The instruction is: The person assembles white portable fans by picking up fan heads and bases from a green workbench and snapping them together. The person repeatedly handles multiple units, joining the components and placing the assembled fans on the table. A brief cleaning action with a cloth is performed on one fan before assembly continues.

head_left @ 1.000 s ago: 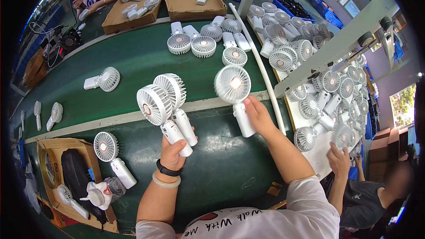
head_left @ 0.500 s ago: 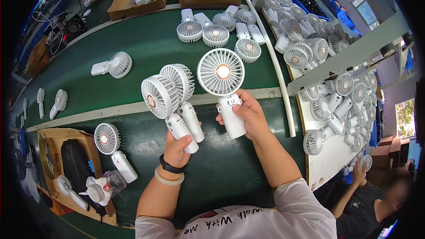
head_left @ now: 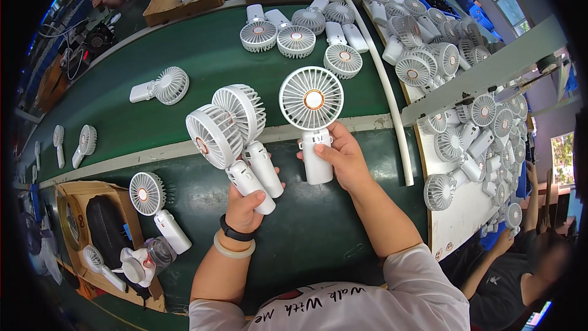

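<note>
Over the glossy dark-green worktable (head_left: 318, 239), I see the left hand (head_left: 245, 209) curled round two white round-headed plastic fans (head_left: 215, 138), the right hand (head_left: 344, 158) closed on a matching fan (head_left: 313, 105).

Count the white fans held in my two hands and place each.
3. The left hand holds two, a front fan partly covering a rear fan; the right hand holds a third fan. None seems fully hidden.

Your view was bright; daylight glowed in the right-edge window (head_left: 561, 160). Pale glare marked your green bench (head_left: 315, 227); held fans (head_left: 313, 100) read sharp. Frame edges bowed, corners black.
</note>
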{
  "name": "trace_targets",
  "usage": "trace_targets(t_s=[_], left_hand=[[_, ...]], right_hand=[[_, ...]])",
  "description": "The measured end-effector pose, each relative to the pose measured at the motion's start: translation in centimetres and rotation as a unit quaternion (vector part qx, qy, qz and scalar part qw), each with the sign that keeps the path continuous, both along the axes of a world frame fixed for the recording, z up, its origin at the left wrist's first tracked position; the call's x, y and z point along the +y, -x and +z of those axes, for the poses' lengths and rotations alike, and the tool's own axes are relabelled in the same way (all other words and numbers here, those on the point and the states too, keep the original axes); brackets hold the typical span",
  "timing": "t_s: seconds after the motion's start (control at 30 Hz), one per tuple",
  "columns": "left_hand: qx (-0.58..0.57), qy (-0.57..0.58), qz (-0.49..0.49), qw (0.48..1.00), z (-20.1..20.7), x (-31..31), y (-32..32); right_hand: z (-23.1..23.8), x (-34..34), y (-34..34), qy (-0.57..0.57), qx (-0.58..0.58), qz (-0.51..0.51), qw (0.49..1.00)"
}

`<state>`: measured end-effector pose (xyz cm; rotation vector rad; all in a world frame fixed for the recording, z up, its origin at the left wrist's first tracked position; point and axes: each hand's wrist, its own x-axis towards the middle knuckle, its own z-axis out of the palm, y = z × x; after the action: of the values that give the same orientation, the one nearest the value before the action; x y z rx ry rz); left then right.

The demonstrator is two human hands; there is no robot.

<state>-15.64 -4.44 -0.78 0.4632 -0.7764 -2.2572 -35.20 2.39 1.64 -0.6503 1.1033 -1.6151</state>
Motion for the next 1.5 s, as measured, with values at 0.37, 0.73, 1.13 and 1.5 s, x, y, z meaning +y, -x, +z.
trace_targets(t_s=[0.37, 0.73, 1.13, 1.5], left_hand=[[0.007, -0.004, -0.028, 1.000, -0.1, -0.1, -0.1], [-0.016, 0.025, -0.048, 0.998, -0.5, -0.1, -0.2], [-0.075, 0.205, -0.143, 0.965, -0.4, 0.8, 0.4], [-0.276, 0.548, -0.019, 0.789, 5.2, 0.0, 2.3]], right_hand=[[0.0, -0.3, -0.3, -0.004, 0.011, -0.019, 1.000], [-0.3, -0.3, -0.2, -0.005, 0.022, -0.024, 0.999], [-2.0, 0.3, -5.1, 0.116, 0.068, 0.115, 0.984], [-0.7, 0.3, 1.1, 0.146, -0.296, 0.130, 0.935]])
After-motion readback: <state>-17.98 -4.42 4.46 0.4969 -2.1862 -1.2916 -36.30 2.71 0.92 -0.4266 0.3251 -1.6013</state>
